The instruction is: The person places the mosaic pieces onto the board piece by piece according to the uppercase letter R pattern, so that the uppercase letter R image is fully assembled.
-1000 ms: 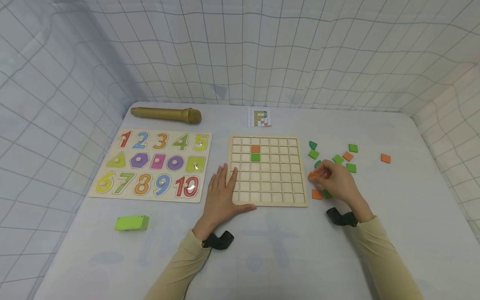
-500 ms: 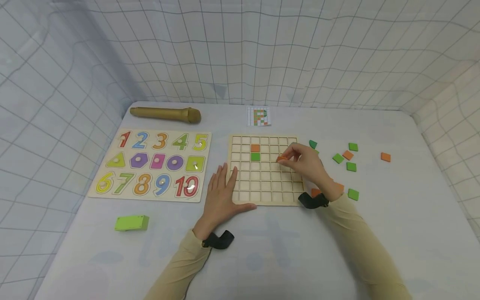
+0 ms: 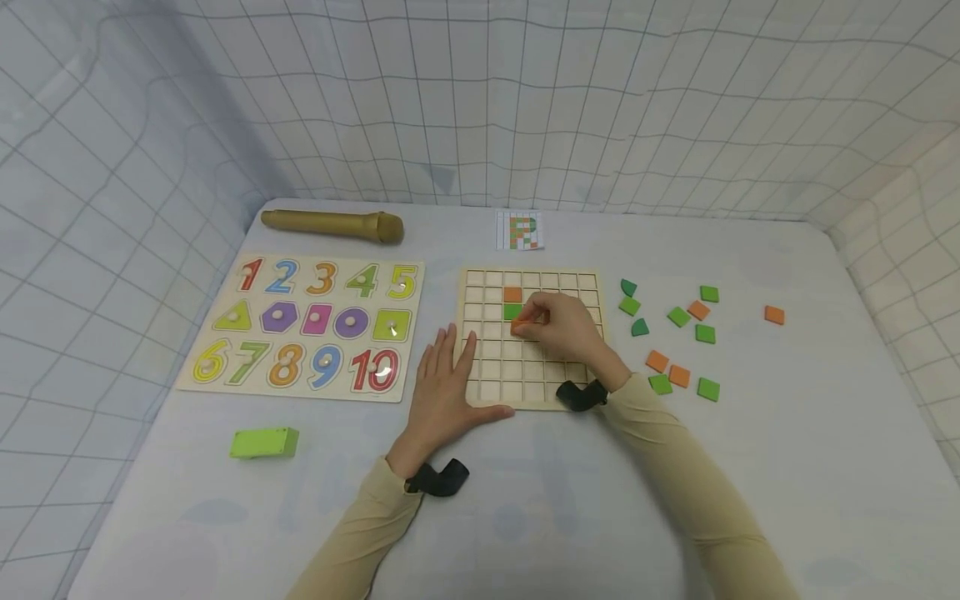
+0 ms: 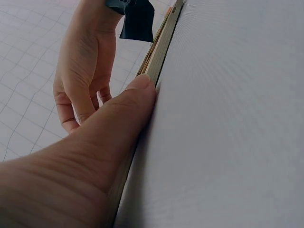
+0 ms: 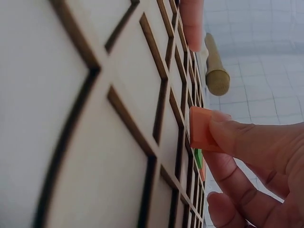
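Note:
Between thumb and fingers, my right hand (image 3: 558, 325) pinches an orange square tile (image 5: 202, 128) over the wooden grid board (image 3: 491, 390). That tile is right by the cell just below a green tile (image 3: 512, 312), which lies in the board under another orange tile (image 3: 512, 294). The left hand (image 3: 442, 392) rests at the board's lower left corner with fingers straight and thumb spread along the front edge. In the left wrist view its thumb (image 4: 128, 104) touches the board's side. Whether the pinched tile touches the board I cannot tell.
Loose green tiles (image 3: 708, 389) and orange tiles (image 3: 657, 361) lie scattered right of the board. A small pattern card (image 3: 520, 231) sits behind it. To the left are a number puzzle (image 3: 300, 325), a gold microphone (image 3: 333, 225) and a green block (image 3: 264, 443).
My right hand has carried the orange tile leftward from the loose tiles onto the board, near the green tile. The left hand has stayed in place.

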Available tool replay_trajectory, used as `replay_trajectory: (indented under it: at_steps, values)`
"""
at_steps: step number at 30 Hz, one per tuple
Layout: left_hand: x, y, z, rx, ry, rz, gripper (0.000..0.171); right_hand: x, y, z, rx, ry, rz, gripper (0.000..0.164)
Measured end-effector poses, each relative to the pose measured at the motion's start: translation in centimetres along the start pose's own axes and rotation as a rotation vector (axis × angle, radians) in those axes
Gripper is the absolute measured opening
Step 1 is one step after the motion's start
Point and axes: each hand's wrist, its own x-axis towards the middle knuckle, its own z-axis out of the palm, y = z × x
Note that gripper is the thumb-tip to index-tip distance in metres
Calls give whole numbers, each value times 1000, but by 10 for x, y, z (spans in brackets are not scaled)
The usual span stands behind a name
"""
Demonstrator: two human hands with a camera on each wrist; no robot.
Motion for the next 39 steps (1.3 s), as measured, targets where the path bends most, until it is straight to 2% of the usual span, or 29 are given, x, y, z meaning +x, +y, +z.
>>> replay_trajectory:
  at_steps: [8, 14, 23, 32, 39]
  values:
    - [1, 2, -1, -9, 7, 3, 117, 5, -2, 4, -21, -25, -2, 14]
    - [1, 2, -2, -9, 4, 3, 116, 7, -4, 5, -48, -64, 41, 12]
    - [1, 3, -2, 1, -5, -1, 117, 8, -5, 5, -68, -44, 40, 7]
    - [1, 2, -2, 5, 4, 6, 117, 9, -6, 4, -126, -65, 54, 7]
    - [0, 2, -2, 1, 6, 8, 116, 7, -6, 1, -128, -81, 1, 8]
